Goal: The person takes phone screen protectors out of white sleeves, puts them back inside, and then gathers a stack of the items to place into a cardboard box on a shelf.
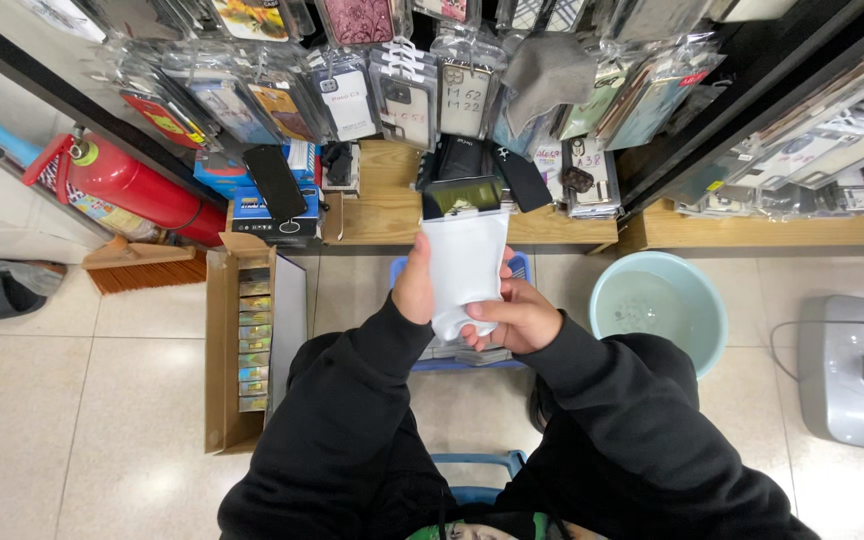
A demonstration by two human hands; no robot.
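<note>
Both hands are up in front of the chest, holding a white plastic sleeve with a dark phone case poking out the top. The left hand has its grip wrapped around the sleeve's left edge, thumb side pressed against it. The right hand has its grip curled shut on the lower right corner, fingers folded under the bottom end. So the sleeve sits upright right between the two grips, touching both.

Directly beneath the grips there's a blue plastic basket on the tiled floor, with more flat packs inside as far as I can tell. Off to the left of the left grip is an open brown cardboard box with a row of small packs stacked inside. Off to the right of the right grip sits a pale green round plastic basin. Beyond the grips, past the sleeve's top, runs a low wooden shelf with phone cases in clear bags hanging above it. Far out left, well apart from everything in hand, a red fire extinguisher lies by the wall.
</note>
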